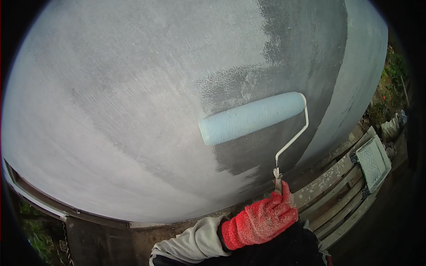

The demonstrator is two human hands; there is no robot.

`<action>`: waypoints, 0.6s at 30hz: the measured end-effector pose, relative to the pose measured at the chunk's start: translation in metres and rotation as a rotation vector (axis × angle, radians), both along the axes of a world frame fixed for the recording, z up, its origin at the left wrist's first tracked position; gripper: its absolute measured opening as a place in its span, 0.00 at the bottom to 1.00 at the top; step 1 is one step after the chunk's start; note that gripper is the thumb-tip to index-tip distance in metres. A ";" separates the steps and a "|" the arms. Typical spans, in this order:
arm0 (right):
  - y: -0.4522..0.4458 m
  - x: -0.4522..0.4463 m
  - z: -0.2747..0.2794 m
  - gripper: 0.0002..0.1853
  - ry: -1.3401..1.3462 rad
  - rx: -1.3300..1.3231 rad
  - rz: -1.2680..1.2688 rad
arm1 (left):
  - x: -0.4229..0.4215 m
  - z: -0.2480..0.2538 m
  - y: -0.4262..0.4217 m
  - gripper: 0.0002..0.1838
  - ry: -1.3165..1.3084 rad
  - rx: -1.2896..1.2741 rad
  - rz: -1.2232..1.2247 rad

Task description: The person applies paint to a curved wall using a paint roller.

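My left hand [262,217], in a red glove dusted with pale specks, is closed around the handle [278,182] of a paint roller. The roller's long light-blue sleeve [253,118] lies against a grey wall [133,97], tilted with its right end higher. A white bent wire frame [290,142] links the sleeve to the handle. Around the roller and above it to the right, the wall shows a darker, wet-looking area [306,57] with ragged edges. My right hand is out of view.
A slatted wooden bench or pallet [328,186] stands at the lower right, with a paint-smeared tray [374,163] on it. Plants [392,66] grow beyond the wall at right. A ledge or frame [40,201] runs along the wall's lower left edge.
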State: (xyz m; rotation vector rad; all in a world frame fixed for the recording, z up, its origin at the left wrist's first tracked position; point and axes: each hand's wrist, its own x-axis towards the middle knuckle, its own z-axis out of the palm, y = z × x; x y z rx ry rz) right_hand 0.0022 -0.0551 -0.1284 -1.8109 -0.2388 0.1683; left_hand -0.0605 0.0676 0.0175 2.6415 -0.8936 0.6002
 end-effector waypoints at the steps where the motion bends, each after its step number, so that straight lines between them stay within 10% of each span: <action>1: -0.002 -0.008 -0.016 0.22 0.023 -0.028 -0.005 | 0.000 -0.003 -0.001 0.20 -0.013 0.002 -0.023; 8: -0.022 -0.052 -0.098 0.22 0.202 -0.124 0.002 | 0.000 -0.012 -0.004 0.17 -0.039 -0.125 -0.097; 14: -0.009 0.011 0.030 0.21 -0.012 0.068 0.083 | 0.004 0.000 -0.005 0.20 -0.172 0.206 -0.033; 18: 0.008 0.031 0.085 0.20 -0.159 0.155 0.053 | -0.009 -0.016 -0.005 0.20 -0.149 -0.140 -0.079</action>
